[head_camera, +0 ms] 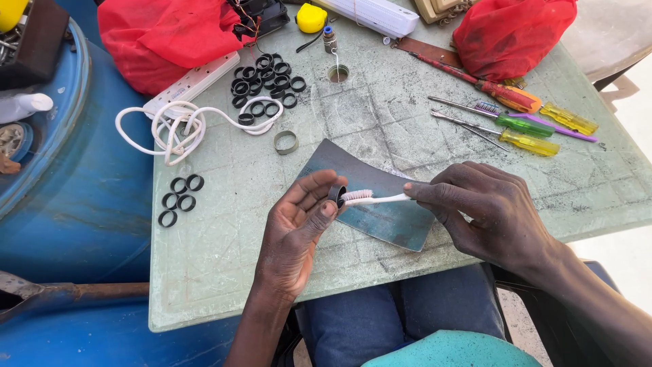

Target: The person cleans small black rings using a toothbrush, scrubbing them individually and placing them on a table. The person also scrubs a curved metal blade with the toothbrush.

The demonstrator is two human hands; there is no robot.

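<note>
My left hand (295,228) pinches a small dark ring (337,195) between thumb and fingers, just above a curved grey metal sheet (380,217) on the green board. A white toothbrush (370,198) is gripped in my right hand (485,207), and its bristles touch the ring. A heap of several black rings (265,85) lies at the back of the board, and a smaller group of black rings (180,199) sits near the left edge. One grey metal ring (286,142) lies alone between them.
The green board (224,272) rests over a blue drum (81,204). A white power strip with coiled cable (180,112), red bags (163,37) (509,34), several screwdrivers (523,122), a yellow tape measure (311,18) and a white lamp (377,15) crowd the back.
</note>
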